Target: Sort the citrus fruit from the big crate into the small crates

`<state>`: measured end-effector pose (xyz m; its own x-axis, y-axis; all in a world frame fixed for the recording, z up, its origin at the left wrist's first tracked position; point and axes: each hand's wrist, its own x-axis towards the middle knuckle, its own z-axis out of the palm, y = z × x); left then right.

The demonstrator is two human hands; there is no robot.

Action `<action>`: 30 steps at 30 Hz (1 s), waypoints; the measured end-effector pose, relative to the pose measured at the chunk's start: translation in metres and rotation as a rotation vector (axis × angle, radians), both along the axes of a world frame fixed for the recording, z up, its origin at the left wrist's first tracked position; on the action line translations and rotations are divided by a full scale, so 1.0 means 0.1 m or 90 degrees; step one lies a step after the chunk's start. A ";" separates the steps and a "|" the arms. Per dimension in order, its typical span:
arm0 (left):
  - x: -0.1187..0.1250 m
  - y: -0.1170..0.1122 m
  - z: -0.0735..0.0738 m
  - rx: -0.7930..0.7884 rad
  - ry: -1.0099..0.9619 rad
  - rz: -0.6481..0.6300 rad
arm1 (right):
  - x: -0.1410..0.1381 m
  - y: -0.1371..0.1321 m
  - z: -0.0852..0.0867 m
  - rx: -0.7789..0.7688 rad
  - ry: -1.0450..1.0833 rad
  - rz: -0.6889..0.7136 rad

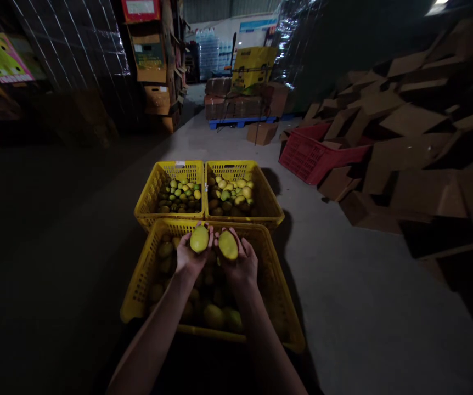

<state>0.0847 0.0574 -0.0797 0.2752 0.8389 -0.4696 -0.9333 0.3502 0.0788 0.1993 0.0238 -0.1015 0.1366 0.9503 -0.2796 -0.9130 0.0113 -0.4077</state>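
Note:
My left hand [190,257] cradles a yellow-green lemon [199,240], fingers curled round its sides. Beside it, my right hand [242,260] grips a second lemon [228,245], tilted a little. Both hands are above the far part of the near yellow crate [280,285], which holds more lemons [214,316] in shadow. Behind it stand two more yellow crates side by side. The back left crate [148,192] has small, greener fruit [178,192]; the back right crate [270,200] has mostly yellow lemons [247,192].
On the right a red crate [308,153] leans among a large heap of cardboard boxes [417,148]. Ahead, a blue pallet [242,122] carries wrapped cartons and a yellow box [253,66]. Stacked cartons [157,99] rise at the back left. Grey concrete floor [343,285] surrounds the crates.

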 end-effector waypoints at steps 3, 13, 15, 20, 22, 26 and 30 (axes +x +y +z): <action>-0.01 0.00 -0.02 0.014 -0.009 0.005 | 0.01 -0.03 0.03 -0.034 0.056 0.019; 0.01 -0.05 -0.06 0.042 -0.020 -0.009 | -0.02 -0.05 0.16 -0.036 0.132 -0.022; 0.02 -0.07 -0.06 0.047 -0.023 -0.015 | -0.04 -0.05 0.15 -0.031 0.135 -0.028; 0.01 -0.07 -0.06 0.071 -0.025 -0.012 | -0.10 -0.02 0.12 -0.018 0.136 -0.030; 0.00 -0.06 -0.06 0.065 -0.042 -0.007 | -0.13 -0.01 0.13 -0.022 0.134 -0.040; -0.02 -0.07 -0.06 0.051 -0.078 -0.001 | -0.17 0.01 0.16 -0.030 0.137 -0.046; -0.04 -0.09 -0.01 0.045 -0.078 0.003 | -0.20 0.02 0.17 -0.031 0.138 -0.055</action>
<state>0.0803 0.0481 -0.0811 0.3234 0.8702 -0.3716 -0.9389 0.3439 -0.0118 0.1792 0.0255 -0.0847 0.1491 0.9223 -0.3565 -0.9757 0.0787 -0.2043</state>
